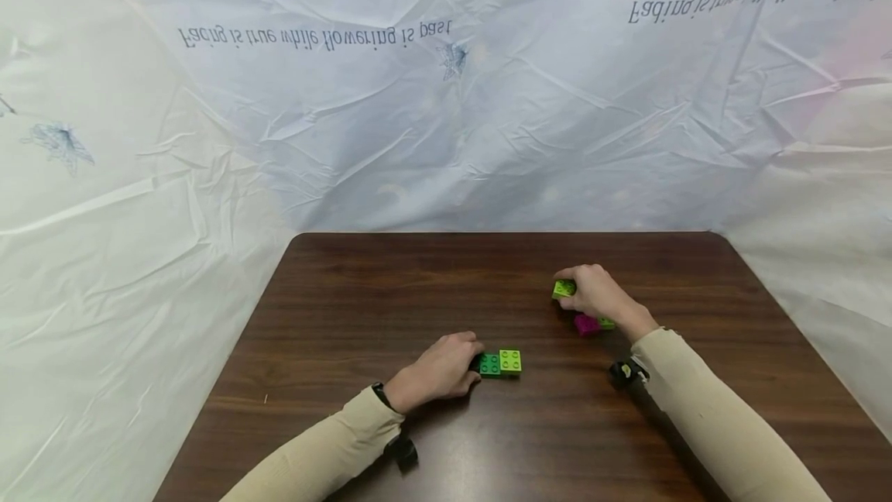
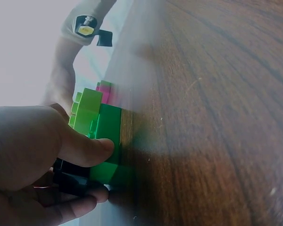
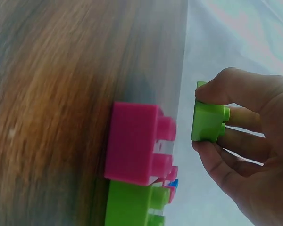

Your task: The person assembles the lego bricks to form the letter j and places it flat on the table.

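My left hand (image 1: pixel 440 366) rests low at the middle of the table and grips a joined group of toy building bricks by its left end. In that group are a dark green brick (image 1: pixel 489 365), a lime brick (image 1: pixel 510 361) stacked higher at its right end, and a black brick (image 2: pixel 71 182) mostly covered by the fingers. Farther back on the right, my right hand (image 1: pixel 601 294) pinches a single lime brick (image 3: pixel 209 121) between thumb and fingers, studs toward the palm, held above the table. Below that hand lie a magenta brick (image 1: pixel 587 324) and another lime brick (image 3: pixel 127 205), side by side.
Behind the magenta brick, the right wrist view shows a small blue piece (image 3: pixel 174 182) and more pink, partly hidden. The dark wooden table (image 1: pixel 390 277) ends at a far edge against a white printed sheet (image 1: pixel 418 138). Each wrist wears a black camera strap.
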`<state>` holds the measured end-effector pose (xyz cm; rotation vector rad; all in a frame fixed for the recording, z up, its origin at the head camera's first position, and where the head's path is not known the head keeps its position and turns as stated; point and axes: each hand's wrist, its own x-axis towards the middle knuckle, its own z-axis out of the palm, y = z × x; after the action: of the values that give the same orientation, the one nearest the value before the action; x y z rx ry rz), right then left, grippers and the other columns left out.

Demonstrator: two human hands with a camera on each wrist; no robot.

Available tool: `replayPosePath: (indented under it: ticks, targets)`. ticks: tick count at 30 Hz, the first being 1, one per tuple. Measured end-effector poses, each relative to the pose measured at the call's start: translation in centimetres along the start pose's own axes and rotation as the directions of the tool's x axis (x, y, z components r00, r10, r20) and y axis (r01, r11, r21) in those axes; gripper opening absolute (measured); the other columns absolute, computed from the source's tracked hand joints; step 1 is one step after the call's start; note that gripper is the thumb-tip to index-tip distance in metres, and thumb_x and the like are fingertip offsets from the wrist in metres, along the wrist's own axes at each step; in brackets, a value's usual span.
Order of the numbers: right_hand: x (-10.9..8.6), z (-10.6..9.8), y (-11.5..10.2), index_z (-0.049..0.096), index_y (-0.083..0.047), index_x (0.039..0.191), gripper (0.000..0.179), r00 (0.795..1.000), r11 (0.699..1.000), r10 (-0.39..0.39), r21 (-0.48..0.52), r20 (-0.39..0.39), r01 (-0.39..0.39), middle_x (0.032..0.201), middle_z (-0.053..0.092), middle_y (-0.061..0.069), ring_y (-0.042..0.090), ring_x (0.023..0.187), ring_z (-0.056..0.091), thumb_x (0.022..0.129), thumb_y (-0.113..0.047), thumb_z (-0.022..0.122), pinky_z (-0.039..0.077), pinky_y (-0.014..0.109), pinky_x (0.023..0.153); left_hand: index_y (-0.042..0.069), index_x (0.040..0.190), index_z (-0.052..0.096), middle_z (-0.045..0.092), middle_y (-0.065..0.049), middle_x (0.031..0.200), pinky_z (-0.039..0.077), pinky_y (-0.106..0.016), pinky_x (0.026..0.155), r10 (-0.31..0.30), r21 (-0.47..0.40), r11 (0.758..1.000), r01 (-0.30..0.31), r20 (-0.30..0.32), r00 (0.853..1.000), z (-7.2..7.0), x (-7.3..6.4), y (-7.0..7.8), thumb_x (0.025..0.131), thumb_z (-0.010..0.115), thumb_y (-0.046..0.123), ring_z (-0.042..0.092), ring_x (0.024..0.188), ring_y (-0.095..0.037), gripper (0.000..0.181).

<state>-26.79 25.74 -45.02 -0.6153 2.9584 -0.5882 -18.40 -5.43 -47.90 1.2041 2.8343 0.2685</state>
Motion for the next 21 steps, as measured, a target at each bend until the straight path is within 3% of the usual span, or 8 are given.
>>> replayPosePath:
  ticks: [11,21]
  targets:
    - [-0.1,-0.3,-1.4,0.064,0.002,0.123,0.043,0.997,0.998,-0.058,-0.015,-0.044,0.057,0.111,0.067,0.02,0.022,0.082,0.063,0.084,-0.013,0.073,0.053,0.039,0.069,0.012,0.112,0.068,0.061,0.0,0.1,0.051,-0.022,0.071,0.0,0.0,1.0,0.0,-0.002,1.0,0.0,0.0,0.0,0.088,0.073,0.025,0.059,0.087,-0.009,0.028]
    - [-0.4,-0.4,-2.6,0.063,-0.001,0.123,0.044,0.994,0.997,-0.08,-0.008,-0.074,0.079,0.105,0.068,0.015,0.018,0.08,0.061,0.082,-0.014,0.074,0.052,0.037,0.068,0.012,0.111,0.068,0.061,0.001,0.098,0.051,-0.022,0.07,0.009,0.001,1.0,-0.009,-0.019,1.0,0.0,0.0,0.0,0.087,0.074,0.026,0.058,0.084,-0.008,0.028]
